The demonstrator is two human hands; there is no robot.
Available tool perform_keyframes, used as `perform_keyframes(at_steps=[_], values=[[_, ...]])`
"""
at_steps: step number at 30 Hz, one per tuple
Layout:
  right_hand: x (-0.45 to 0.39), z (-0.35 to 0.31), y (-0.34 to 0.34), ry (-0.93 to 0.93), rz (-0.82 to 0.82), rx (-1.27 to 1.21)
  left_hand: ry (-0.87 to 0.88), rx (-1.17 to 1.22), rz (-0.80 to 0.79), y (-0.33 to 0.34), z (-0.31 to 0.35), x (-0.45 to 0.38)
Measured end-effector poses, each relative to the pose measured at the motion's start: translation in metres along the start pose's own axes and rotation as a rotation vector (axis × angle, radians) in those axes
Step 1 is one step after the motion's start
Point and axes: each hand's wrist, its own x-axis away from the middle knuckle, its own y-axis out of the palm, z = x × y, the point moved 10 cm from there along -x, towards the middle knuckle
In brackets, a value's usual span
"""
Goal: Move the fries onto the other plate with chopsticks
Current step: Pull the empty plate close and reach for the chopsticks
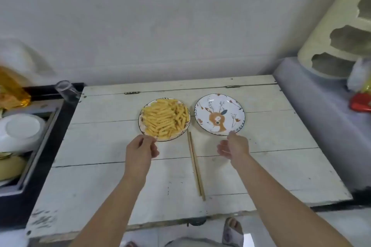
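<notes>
A heap of yellow fries (165,118) fills the left plate (141,124) on the white plank table. To its right stands a second plate (200,106), bare, painted with an orange deer. A pair of wooden chopsticks (195,166) lies on the table between the plates and runs toward me. My left hand (140,149) hovers at the near rim of the fries plate, fingers loosely curled, holding nothing. My right hand (233,145) is at the near rim of the deer plate, fingers spread, a fingertip at the rim.
A clear glass (66,90) stands at the table's far left corner. Left of the table are white bowls (20,132) and a yellow bag (12,90). A grey counter (313,106) with a cream shelf rises on the right. Hinges sit along the back plank.
</notes>
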Motion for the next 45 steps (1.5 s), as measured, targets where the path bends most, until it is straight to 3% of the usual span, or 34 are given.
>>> perform_keyframes(at_steps=[3,8,12,15,21,24,26,29,32,38,45], values=[[-0.019,0.003,0.004,0.1,-0.04,-0.055,-0.053,-0.002,-0.035,0.007,-0.012,-0.001],[-0.03,-0.006,0.017,0.108,-0.084,-0.061,-0.181,-0.039,-0.142,0.021,-0.033,0.007],[-0.021,-0.019,0.011,0.034,-0.085,-0.063,-0.233,-0.13,-0.267,0.032,-0.041,0.01],[0.012,-0.015,0.002,-0.038,-0.119,-0.03,-0.24,-0.047,-0.296,0.031,-0.041,0.013],[0.121,0.038,0.047,-0.057,-0.384,0.175,-0.295,0.354,-0.188,0.004,-0.056,0.02],[0.151,0.073,0.083,0.003,-0.587,0.326,-0.24,0.328,0.012,-0.04,-0.065,0.019],[0.148,0.077,0.095,-0.1,-0.647,0.538,-0.247,0.34,0.164,-0.081,-0.08,0.021],[0.116,0.044,0.086,-0.562,-0.348,1.142,-0.305,0.368,0.327,-0.127,-0.102,0.03],[0.095,0.051,0.084,-0.659,-0.24,1.47,-0.327,0.409,0.417,-0.153,-0.112,0.041],[0.081,0.062,0.09,-0.693,-0.154,1.58,-0.372,0.429,0.471,-0.166,-0.131,0.049],[0.063,0.056,0.071,-0.578,-0.083,1.53,-0.36,0.399,0.391,-0.147,-0.13,0.043]])
